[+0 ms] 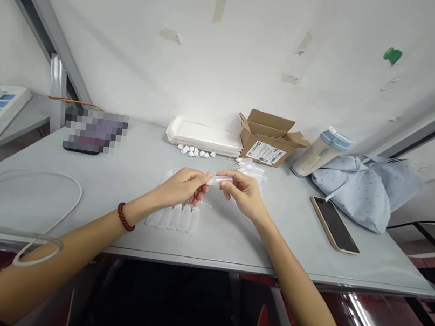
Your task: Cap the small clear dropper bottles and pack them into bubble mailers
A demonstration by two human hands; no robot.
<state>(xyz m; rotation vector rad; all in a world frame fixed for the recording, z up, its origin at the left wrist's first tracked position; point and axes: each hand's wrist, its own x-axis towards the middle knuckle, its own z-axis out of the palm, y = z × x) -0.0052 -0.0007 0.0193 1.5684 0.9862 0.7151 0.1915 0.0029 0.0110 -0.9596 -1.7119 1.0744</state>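
Observation:
Both hands meet above the middle of the table. Between the fingertips of my right hand (245, 190) is a small clear plastic tube (223, 178), held lying sideways. My left hand (187, 184) pinches the tube's white left end, wearing a dark red bead bracelet at the wrist. A thin white string shows below the left fingers; what it joins is hidden. Under my left hand lie several translucent tubes (174, 217) side by side, partly covered. Behind my right hand rests a pile of capped clear tubes (252, 169). Small white caps (194, 152) are scattered farther back.
Along the wall sit a stack of white trays (207, 137) and an open cardboard box (266, 140). To the right are a bottle (321, 152), a blue cloth bag (355, 189) and a phone (334, 225). A white cable (78, 199) loops over the left forearm.

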